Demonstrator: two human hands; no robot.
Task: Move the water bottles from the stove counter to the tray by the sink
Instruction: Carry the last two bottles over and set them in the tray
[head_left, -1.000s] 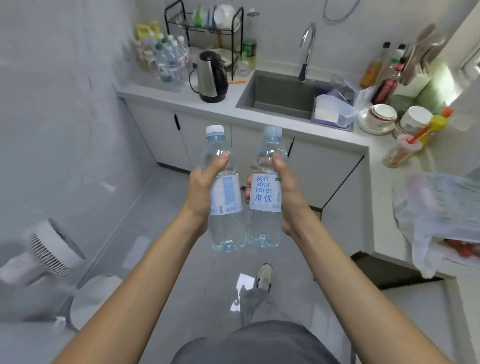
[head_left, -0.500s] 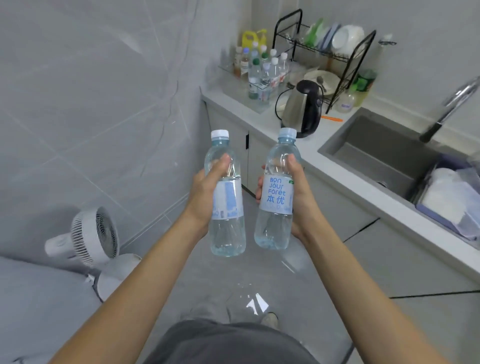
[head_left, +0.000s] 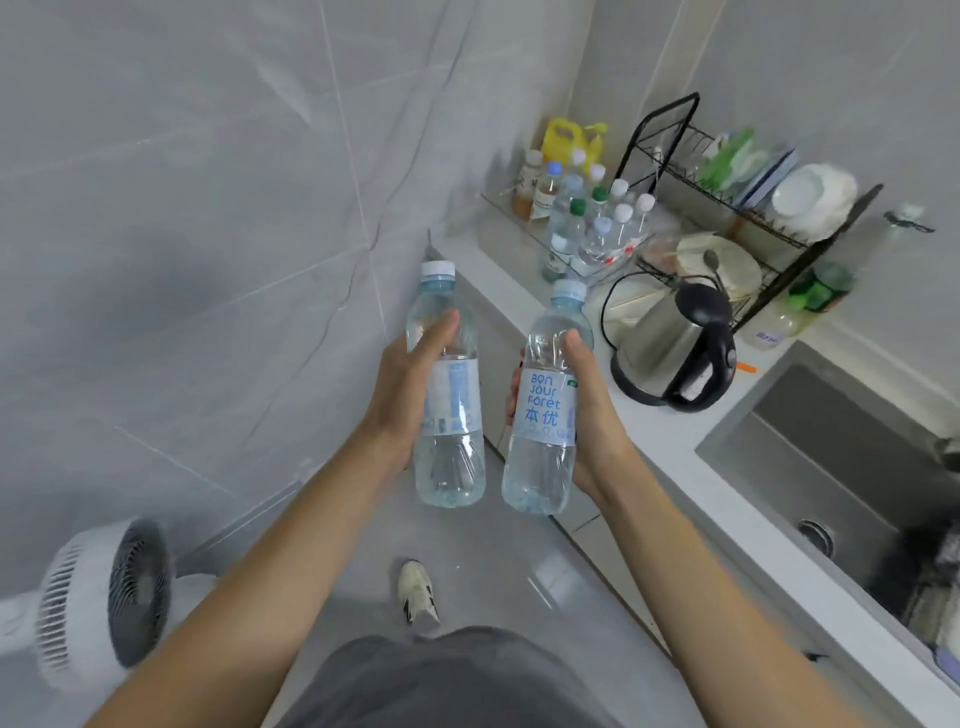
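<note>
Clear plastic bottles, one in each grip, nearly at the tray.

My left hand (head_left: 402, 387) wraps the left bottle (head_left: 448, 395) and my right hand (head_left: 584, 410) wraps the right bottle (head_left: 545, 410), both upright and just apart. Since a second ago I've turned and closed in: the tray (head_left: 511, 221) with its standing bottles now lies ahead and to the right of my grips, beyond the kettle (head_left: 675, 348) on the tabletop (head_left: 670, 447). Setting down looks next.

Soft even light, wide-angle edge distortion
</note>
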